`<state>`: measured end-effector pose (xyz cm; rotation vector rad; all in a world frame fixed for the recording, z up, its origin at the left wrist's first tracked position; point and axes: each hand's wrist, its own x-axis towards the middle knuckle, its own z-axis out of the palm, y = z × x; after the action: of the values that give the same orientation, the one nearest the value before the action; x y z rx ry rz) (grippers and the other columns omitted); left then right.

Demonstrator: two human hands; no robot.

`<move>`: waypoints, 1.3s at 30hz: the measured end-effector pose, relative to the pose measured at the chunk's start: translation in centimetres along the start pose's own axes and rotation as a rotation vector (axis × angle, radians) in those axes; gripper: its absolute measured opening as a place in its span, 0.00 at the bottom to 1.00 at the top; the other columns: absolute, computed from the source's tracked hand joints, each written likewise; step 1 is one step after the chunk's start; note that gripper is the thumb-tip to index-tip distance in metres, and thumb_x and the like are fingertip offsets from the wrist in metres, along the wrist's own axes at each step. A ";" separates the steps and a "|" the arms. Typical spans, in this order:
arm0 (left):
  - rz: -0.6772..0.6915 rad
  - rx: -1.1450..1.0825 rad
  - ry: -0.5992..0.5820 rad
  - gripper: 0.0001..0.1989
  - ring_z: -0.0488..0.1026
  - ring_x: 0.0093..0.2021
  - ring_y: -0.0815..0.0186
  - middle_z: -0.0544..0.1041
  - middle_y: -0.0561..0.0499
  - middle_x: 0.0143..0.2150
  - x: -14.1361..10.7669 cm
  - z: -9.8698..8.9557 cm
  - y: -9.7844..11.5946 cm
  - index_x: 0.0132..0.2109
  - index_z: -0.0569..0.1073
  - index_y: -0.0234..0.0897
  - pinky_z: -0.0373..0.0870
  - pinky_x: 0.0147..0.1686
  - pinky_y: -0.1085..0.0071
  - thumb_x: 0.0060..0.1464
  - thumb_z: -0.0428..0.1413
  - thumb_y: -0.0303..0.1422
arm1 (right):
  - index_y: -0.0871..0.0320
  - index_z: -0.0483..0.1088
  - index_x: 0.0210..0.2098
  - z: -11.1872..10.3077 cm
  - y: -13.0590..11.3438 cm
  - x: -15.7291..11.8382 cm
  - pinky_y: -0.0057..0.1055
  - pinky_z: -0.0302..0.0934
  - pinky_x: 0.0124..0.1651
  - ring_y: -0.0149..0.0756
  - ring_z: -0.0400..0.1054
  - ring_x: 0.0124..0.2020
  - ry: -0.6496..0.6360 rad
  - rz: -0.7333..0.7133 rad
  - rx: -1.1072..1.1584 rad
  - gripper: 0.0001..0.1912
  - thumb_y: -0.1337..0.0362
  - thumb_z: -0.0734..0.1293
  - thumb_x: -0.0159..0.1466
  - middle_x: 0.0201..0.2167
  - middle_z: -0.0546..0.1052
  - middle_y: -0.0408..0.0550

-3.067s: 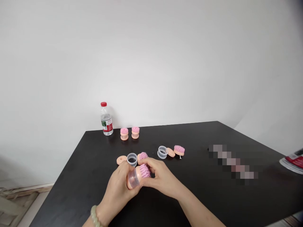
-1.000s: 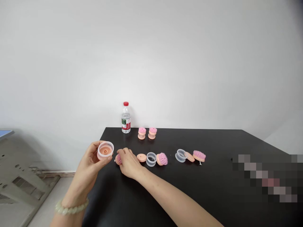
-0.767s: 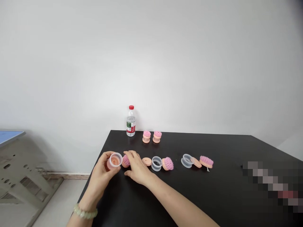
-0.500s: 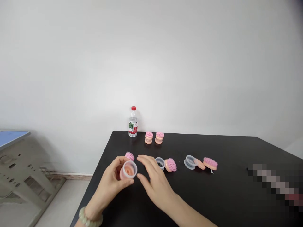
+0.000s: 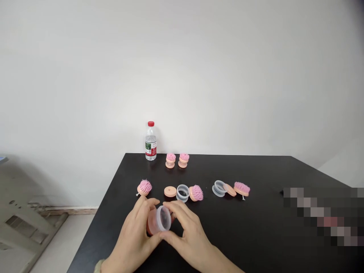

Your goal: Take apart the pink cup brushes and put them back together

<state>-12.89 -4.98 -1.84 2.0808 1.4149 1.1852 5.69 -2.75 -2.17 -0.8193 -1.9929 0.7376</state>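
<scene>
1. Clear plastic cup now sits between the left hand and right hand, above the near edge of the black table. Before, the left hand held it alone while the right hand hovered open beside it. Its mouth now faces about 2 o'clock, with its peach base at the 8 o'clock end.
2. Pink-bristled brush now lies uncovered at 11 o'clock from the cup, no longer behind the hands.
3. Fingers hide the cup's lower side, and the bottom edge of the view cuts off both wrists. A pixelated patch at 3 o'clock on the table cannot be made out.
4. Both hands are closed narrowly around the cup: left fingers curl over its 10 o'clock side, and right fingers press its top near the rim.
5. Peach disc, clear ring and a second brush lie around 12 to 1 o'clock. Another ring, disc and brush lie at 2 o'clock. Two upright brushes and a red-capped water bottle stand farther off at 12 o'clock.
</scene>
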 end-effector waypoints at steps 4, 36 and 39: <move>-0.099 -0.319 -0.133 0.20 0.76 0.46 0.55 0.78 0.47 0.48 0.1 -0.7 0.6 0.53 0.72 0.45 0.71 0.47 0.62 0.53 0.63 0.41 | 0.52 0.70 0.53 -0.7 -0.7 -0.1 0.38 0.70 0.45 0.43 0.71 0.41 -0.017 -0.096 0.031 0.25 0.41 0.63 0.67 0.43 0.77 0.51; -0.358 -0.898 -0.172 0.23 0.63 0.29 0.70 0.70 0.55 0.30 0.4 0.4 0.1 0.43 0.72 0.38 0.64 0.28 0.75 0.50 0.64 0.51 | 0.53 0.52 0.69 -0.6 -0.1 -0.7 0.48 0.68 0.58 0.52 0.65 0.60 0.016 -0.314 -0.213 0.37 0.64 0.71 0.66 0.60 0.65 0.60; -0.368 -0.856 -0.148 0.22 0.64 0.30 0.70 0.70 0.55 0.31 0.3 0.3 0.2 0.44 0.73 0.38 0.64 0.29 0.75 0.52 0.63 0.50 | 0.50 0.47 0.71 -0.2 0.8 -1.0 0.54 0.67 0.59 0.58 0.64 0.61 0.009 -0.132 -0.166 0.60 0.47 0.80 0.49 0.66 0.61 0.61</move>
<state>-12.53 -4.71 -1.75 1.2258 0.9165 1.1620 6.57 -2.94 -3.14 -0.7758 -2.0986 0.4966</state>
